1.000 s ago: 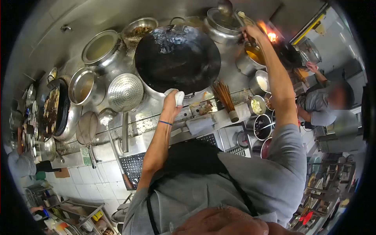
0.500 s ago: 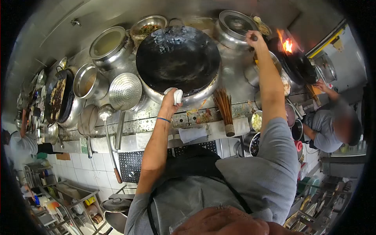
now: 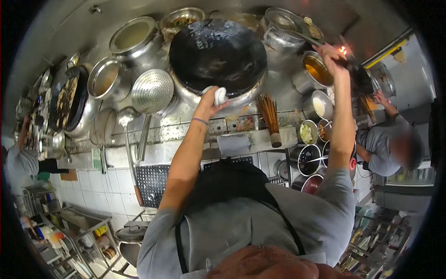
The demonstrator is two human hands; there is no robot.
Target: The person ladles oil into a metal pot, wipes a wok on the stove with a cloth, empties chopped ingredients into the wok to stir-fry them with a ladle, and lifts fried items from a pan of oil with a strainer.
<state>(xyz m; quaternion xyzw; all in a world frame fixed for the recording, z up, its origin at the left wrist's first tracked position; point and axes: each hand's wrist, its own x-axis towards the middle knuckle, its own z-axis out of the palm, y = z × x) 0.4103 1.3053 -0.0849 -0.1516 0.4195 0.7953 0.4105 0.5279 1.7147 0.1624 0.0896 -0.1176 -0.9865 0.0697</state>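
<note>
My left hand point(image 3: 213, 101) is closed round a folded white cloth point(image 3: 220, 95) at the near rim of a large black wok point(image 3: 217, 58). At the upper right, my right hand point(image 3: 331, 58) grips the handle of a long metal utensil point(image 3: 304, 37), whose far end lies over a round metal pot point(image 3: 281, 35). Below this hand stands a pot of orange-brown liquid point(image 3: 318, 72). A perforated skimmer point(image 3: 152, 90) rests left of the wok, and a bamboo brush point(image 3: 268, 116) leans at the counter edge to its right.
Flames point(image 3: 343, 49) rise by a dark wok at the right, where a co-worker point(image 3: 390, 144) stands. Another person point(image 3: 22, 160) is at the far left. Bowls of ingredients point(image 3: 308, 132) line the right. A ladle point(image 3: 127, 116) and a pot point(image 3: 103, 81) are at the left.
My right hand has moved right, and the long utensil now shows more clearly. The flames look smaller. The view has shifted a little. My left hand still holds the cloth at the wok's rim.
</note>
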